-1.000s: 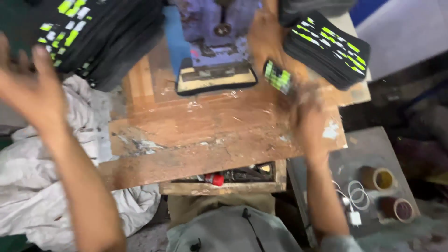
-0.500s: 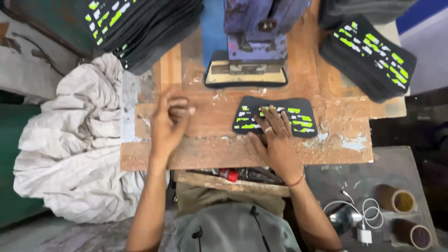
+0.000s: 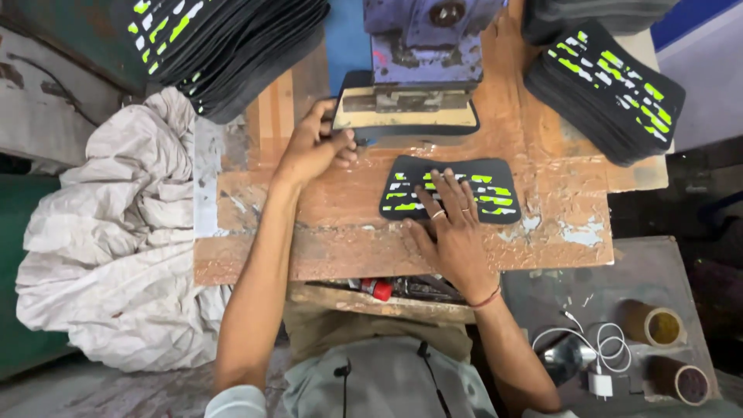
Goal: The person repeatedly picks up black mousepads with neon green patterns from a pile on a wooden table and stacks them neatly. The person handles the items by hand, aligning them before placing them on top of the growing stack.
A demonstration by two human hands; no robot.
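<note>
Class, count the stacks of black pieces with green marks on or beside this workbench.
3 at least: one stack at top left, one stack at top right, a third cut off by the top edge. More may lie out of frame.

Bare worn bench [image 3: 325,224] lies open between the hands; the press [image 3: 422,70] blocks behind.

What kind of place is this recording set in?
Probably a small workshop making cut or printed parts: a worn wooden bench, a blue press at its back, and stacks of black pieces with green marks on either side.
</note>
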